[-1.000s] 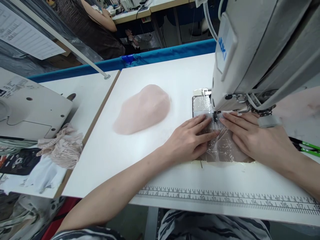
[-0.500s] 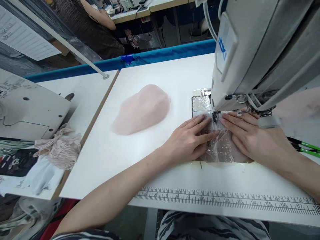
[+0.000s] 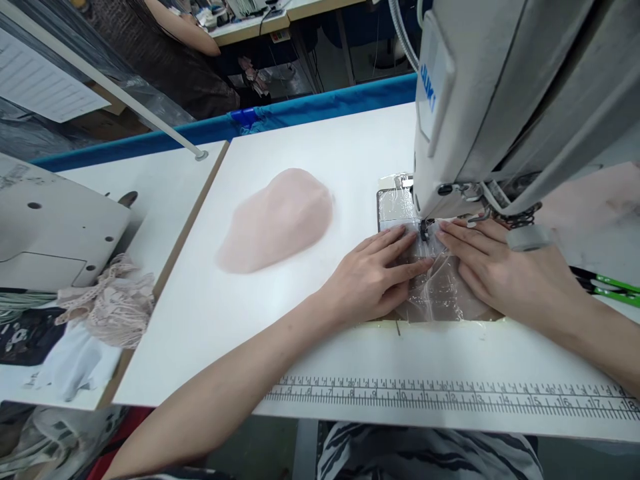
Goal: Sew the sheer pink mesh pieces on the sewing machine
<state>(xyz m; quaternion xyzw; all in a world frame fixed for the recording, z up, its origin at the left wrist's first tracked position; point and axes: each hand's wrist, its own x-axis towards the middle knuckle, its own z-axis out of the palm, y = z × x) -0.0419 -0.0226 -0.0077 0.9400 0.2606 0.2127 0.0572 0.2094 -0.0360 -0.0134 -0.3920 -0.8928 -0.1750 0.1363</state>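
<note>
A sheer pale fabric piece (image 3: 440, 283) lies under the presser foot (image 3: 425, 229) of the sewing machine (image 3: 465, 113). My left hand (image 3: 377, 270) rests flat on the fabric just left of the foot, fingers stretched out. On the other side, my right hand (image 3: 500, 260) presses the fabric with its fingers extended, the tips close to the foot. The fabric's edges under both hands are partly hidden. Shiny clear film covers the machine bed around it. Left of my hands a separate sheer pink fabric piece (image 3: 280, 220) lies flat on the white table.
A printed ruler (image 3: 450, 398) runs along the table's front edge. Green-and-black scissors (image 3: 607, 285) lie at the right, by more pink fabric (image 3: 595, 207). At the left stand another machine (image 3: 55, 220) and a bundle of beige trim (image 3: 120, 303). A person (image 3: 165, 53) works beyond the blue cloth edge.
The view has shifted slightly, so the scene sits a little further left. Both hands stay flat beside the presser foot; a diagonal fold shows more clearly in the fabric between them.
</note>
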